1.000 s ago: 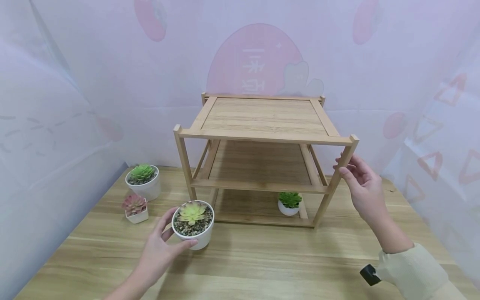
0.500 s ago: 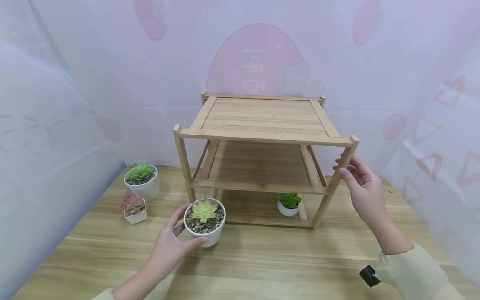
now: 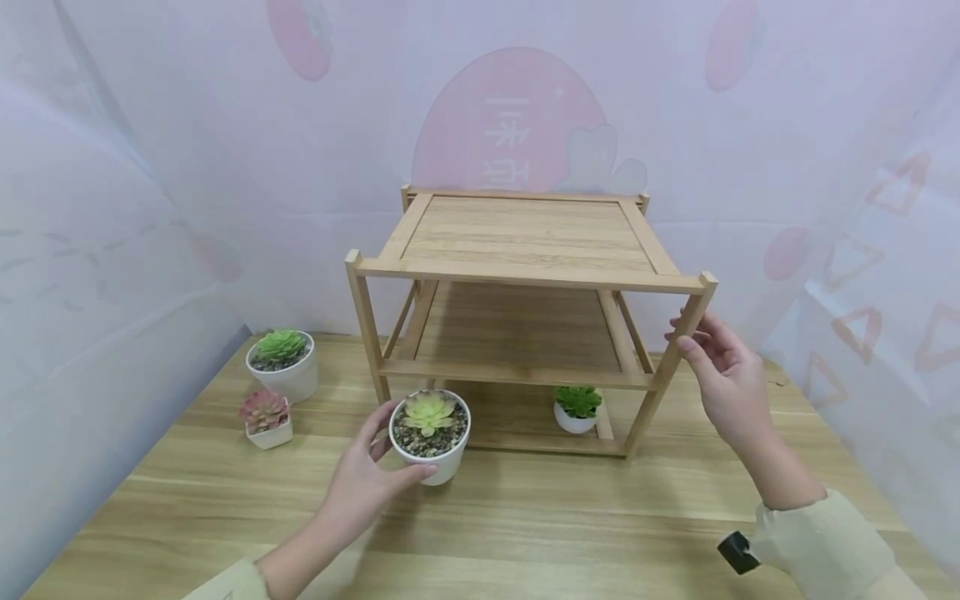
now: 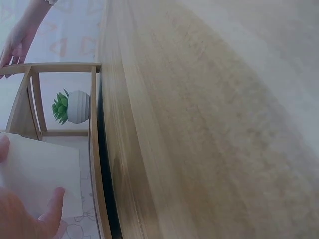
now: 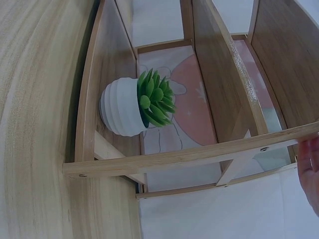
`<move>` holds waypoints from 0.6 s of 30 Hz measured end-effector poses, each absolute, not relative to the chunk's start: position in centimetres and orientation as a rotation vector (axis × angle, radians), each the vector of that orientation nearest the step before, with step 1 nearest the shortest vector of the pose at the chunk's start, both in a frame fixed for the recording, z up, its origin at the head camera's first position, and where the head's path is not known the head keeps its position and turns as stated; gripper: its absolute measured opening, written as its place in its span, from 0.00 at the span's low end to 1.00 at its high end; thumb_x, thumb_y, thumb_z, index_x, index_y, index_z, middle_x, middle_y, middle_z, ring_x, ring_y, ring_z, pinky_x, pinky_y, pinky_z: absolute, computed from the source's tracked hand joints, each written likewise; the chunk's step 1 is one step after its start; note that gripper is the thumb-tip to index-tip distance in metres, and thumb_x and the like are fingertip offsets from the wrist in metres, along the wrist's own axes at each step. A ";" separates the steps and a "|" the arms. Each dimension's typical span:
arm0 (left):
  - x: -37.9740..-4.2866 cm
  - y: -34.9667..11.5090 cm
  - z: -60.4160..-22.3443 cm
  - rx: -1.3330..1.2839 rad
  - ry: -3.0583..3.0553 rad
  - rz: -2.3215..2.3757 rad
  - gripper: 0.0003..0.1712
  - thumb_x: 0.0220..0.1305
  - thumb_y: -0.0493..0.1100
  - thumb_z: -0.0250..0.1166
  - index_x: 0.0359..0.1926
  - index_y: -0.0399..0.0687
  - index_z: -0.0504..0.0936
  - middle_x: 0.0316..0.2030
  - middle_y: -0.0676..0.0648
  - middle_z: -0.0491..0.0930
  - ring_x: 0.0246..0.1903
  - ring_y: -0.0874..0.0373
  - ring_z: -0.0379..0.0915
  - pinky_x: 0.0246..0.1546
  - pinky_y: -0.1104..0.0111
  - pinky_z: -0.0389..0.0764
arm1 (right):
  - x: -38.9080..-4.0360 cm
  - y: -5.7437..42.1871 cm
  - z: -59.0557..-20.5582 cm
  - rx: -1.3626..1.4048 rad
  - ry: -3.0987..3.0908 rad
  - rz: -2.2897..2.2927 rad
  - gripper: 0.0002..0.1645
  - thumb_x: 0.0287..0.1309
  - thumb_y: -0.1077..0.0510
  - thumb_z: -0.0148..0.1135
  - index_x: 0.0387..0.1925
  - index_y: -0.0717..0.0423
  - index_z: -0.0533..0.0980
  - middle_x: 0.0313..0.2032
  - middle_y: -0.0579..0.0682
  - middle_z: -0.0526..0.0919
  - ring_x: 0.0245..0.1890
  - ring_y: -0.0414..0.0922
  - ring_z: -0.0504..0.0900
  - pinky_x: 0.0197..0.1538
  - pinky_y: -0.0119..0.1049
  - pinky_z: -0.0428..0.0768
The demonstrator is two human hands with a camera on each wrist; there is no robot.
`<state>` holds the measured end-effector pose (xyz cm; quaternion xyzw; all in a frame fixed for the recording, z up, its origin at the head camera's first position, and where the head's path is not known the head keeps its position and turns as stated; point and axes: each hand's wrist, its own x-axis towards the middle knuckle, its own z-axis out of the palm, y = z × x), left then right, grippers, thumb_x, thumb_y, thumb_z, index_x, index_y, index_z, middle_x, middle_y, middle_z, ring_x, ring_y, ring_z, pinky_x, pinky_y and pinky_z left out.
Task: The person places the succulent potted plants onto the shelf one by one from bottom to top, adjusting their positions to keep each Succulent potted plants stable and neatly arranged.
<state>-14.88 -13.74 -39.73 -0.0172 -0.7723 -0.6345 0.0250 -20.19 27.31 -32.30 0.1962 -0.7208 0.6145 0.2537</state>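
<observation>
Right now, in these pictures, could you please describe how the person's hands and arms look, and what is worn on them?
The left hand and right hand wear no gloves. The left sleeve and right sleeve are pale cream and plain-looking. A small, black, blocky piece sticks out beside the right cuff; I cannot tell what it is.

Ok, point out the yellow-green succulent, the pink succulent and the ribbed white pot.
Yellow-green succulent [image 3: 428, 413]: head view, middle of its leaves.
Pink succulent [image 3: 264, 410]: head view, middle of its leaves.
Ribbed white pot [image 5: 122, 106]: right wrist view, its side wall.
</observation>
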 end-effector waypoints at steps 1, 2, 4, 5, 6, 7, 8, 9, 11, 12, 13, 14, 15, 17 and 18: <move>-15.0 -13.6 -39.7 -0.060 -2.385 -1.964 0.59 0.46 0.34 0.83 0.76 0.37 0.60 0.74 0.34 0.61 0.70 0.35 0.62 0.68 0.47 0.67 | -20.2 27.3 -32.3 0.533 -1.959 1.668 0.22 0.74 0.68 0.55 0.65 0.66 0.72 0.50 0.42 0.83 0.50 0.37 0.83 0.56 0.23 0.78; -15.1 -13.5 -39.7 -0.066 -2.382 -1.966 0.59 0.46 0.34 0.83 0.76 0.37 0.60 0.74 0.33 0.61 0.70 0.36 0.63 0.68 0.47 0.66 | -20.2 27.3 -32.3 0.532 -1.958 1.668 0.22 0.74 0.68 0.55 0.65 0.66 0.72 0.50 0.42 0.83 0.50 0.37 0.83 0.56 0.23 0.78; -15.4 -13.3 -39.8 -0.082 -2.374 -1.971 0.59 0.46 0.34 0.83 0.76 0.35 0.60 0.72 0.33 0.63 0.68 0.37 0.66 0.70 0.48 0.64 | -20.2 27.3 -32.3 0.531 -1.958 1.667 0.22 0.73 0.68 0.55 0.66 0.66 0.72 0.50 0.42 0.83 0.50 0.37 0.83 0.56 0.23 0.78; -15.5 -13.1 -39.8 -0.088 -2.371 -1.972 0.59 0.46 0.34 0.83 0.75 0.35 0.60 0.72 0.33 0.65 0.67 0.38 0.67 0.70 0.48 0.64 | -20.2 27.2 -32.3 0.532 -1.959 1.667 0.22 0.74 0.68 0.55 0.66 0.66 0.72 0.50 0.43 0.83 0.50 0.37 0.83 0.56 0.23 0.78; -15.7 -13.0 -39.8 -0.092 -2.368 -1.975 0.59 0.46 0.34 0.83 0.75 0.35 0.60 0.71 0.32 0.66 0.66 0.39 0.69 0.70 0.48 0.64 | -20.2 27.2 -32.3 0.532 -1.961 1.665 0.22 0.74 0.68 0.55 0.66 0.66 0.72 0.50 0.43 0.83 0.50 0.37 0.83 0.56 0.23 0.78; -15.7 -12.8 -39.8 -0.092 -2.368 -1.973 0.59 0.45 0.34 0.83 0.75 0.35 0.60 0.70 0.33 0.68 0.64 0.40 0.71 0.70 0.47 0.64 | -20.2 27.2 -32.3 0.532 -1.965 1.662 0.22 0.74 0.68 0.55 0.66 0.66 0.72 0.50 0.43 0.83 0.50 0.37 0.83 0.56 0.23 0.78; -15.8 -12.7 -39.8 -0.091 -2.367 -1.975 0.58 0.45 0.34 0.83 0.75 0.36 0.61 0.69 0.33 0.69 0.63 0.41 0.72 0.70 0.47 0.65 | -20.2 27.2 -32.2 0.531 -1.972 1.654 0.22 0.74 0.67 0.55 0.66 0.67 0.72 0.50 0.43 0.83 0.50 0.37 0.83 0.56 0.23 0.77; -15.9 -12.6 -39.8 -0.093 -2.367 -1.976 0.58 0.45 0.34 0.83 0.75 0.36 0.61 0.68 0.34 0.70 0.61 0.42 0.74 0.69 0.48 0.67 | -20.2 27.2 -32.3 0.531 -1.979 1.645 0.22 0.74 0.67 0.55 0.66 0.67 0.71 0.50 0.42 0.83 0.50 0.37 0.83 0.56 0.23 0.77; -15.9 -12.3 -39.8 -0.090 -2.366 -1.984 0.58 0.46 0.34 0.83 0.75 0.36 0.61 0.67 0.35 0.71 0.59 0.44 0.75 0.65 0.53 0.72 | -20.2 27.2 -32.3 0.528 -1.993 1.629 0.23 0.74 0.67 0.55 0.67 0.67 0.71 0.50 0.42 0.83 0.50 0.36 0.83 0.56 0.23 0.77; -16.0 -12.2 -39.8 -0.092 -2.362 -1.988 0.58 0.46 0.34 0.83 0.75 0.36 0.61 0.68 0.35 0.70 0.59 0.44 0.75 0.64 0.54 0.73 | -20.2 27.2 -32.3 0.526 -1.995 1.625 0.23 0.74 0.67 0.55 0.67 0.68 0.70 0.50 0.42 0.83 0.50 0.36 0.83 0.56 0.23 0.77; -16.0 -12.0 -39.8 -0.095 -2.361 -1.991 0.58 0.46 0.34 0.83 0.75 0.36 0.61 0.68 0.35 0.70 0.59 0.44 0.75 0.63 0.55 0.74 | -20.2 27.3 -32.3 0.524 -1.995 1.622 0.23 0.74 0.67 0.55 0.67 0.68 0.70 0.50 0.42 0.83 0.50 0.36 0.83 0.56 0.23 0.77; -16.1 -11.9 -39.8 -0.099 -2.357 -1.995 0.58 0.46 0.34 0.83 0.76 0.37 0.60 0.69 0.36 0.69 0.60 0.44 0.75 0.62 0.56 0.75 | -20.2 27.3 -32.3 0.524 -1.993 1.621 0.23 0.74 0.67 0.55 0.67 0.68 0.70 0.50 0.42 0.83 0.50 0.36 0.83 0.56 0.23 0.77; -16.2 -11.8 -39.8 -0.101 -2.353 -1.996 0.58 0.46 0.34 0.83 0.76 0.37 0.60 0.69 0.36 0.69 0.60 0.44 0.75 0.62 0.57 0.76 | -20.2 27.3 -32.3 0.524 -1.988 1.626 0.23 0.74 0.67 0.55 0.67 0.68 0.70 0.50 0.42 0.83 0.50 0.36 0.83 0.56 0.23 0.77; -16.4 -11.5 -39.8 -0.105 -2.348 -1.998 0.58 0.46 0.34 0.83 0.76 0.37 0.60 0.70 0.35 0.68 0.61 0.42 0.74 0.62 0.55 0.76 | -20.2 27.3 -32.3 0.525 -1.981 1.632 0.23 0.74 0.68 0.55 0.67 0.68 0.70 0.50 0.42 0.83 0.50 0.37 0.83 0.56 0.23 0.77; -16.4 -11.4 -39.8 -0.109 -2.346 -1.998 0.58 0.46 0.34 0.83 0.76 0.37 0.60 0.69 0.34 0.68 0.61 0.42 0.74 0.62 0.54 0.76 | -20.2 27.3 -32.3 0.526 -1.976 1.639 0.23 0.74 0.68 0.55 0.67 0.68 0.70 0.50 0.42 0.83 0.50 0.37 0.83 0.56 0.23 0.77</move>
